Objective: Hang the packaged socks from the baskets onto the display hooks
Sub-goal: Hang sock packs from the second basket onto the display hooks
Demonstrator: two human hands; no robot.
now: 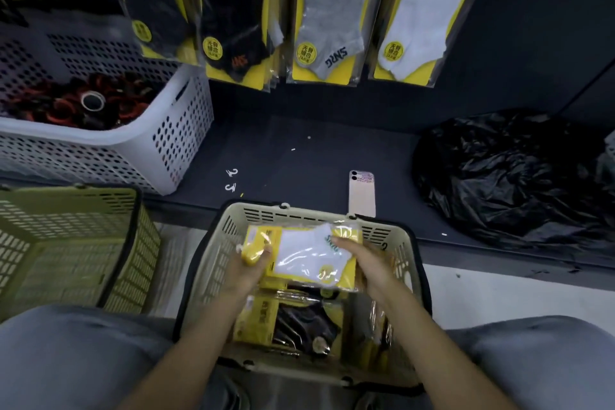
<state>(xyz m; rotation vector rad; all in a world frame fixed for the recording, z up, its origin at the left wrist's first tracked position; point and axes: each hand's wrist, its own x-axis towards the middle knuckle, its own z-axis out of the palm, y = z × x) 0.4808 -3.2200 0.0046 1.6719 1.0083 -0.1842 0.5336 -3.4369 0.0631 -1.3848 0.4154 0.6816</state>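
A beige basket (404, 255) stands between my knees with several yellow sock packs in it. Over it I hold a pack of white socks (307, 253) in clear wrap. My left hand (249, 265) grips its left end, fingers curled round the yellow card. My right hand (361, 258) grips its right side. Below it in the basket lies a pack of black socks (299, 323). On the dark wall above hang rows of packs: black socks (233, 20), grey socks (332, 17) and white socks (422, 17). The hooks themselves are out of view.
An olive-green basket (66, 243) stands at the left, with a white perforated crate (173, 130) of red and black items behind it. A phone (362, 193) and small white hooks (231, 180) lie on the dark shelf base. A black plastic bag (509, 176) sits at the right.
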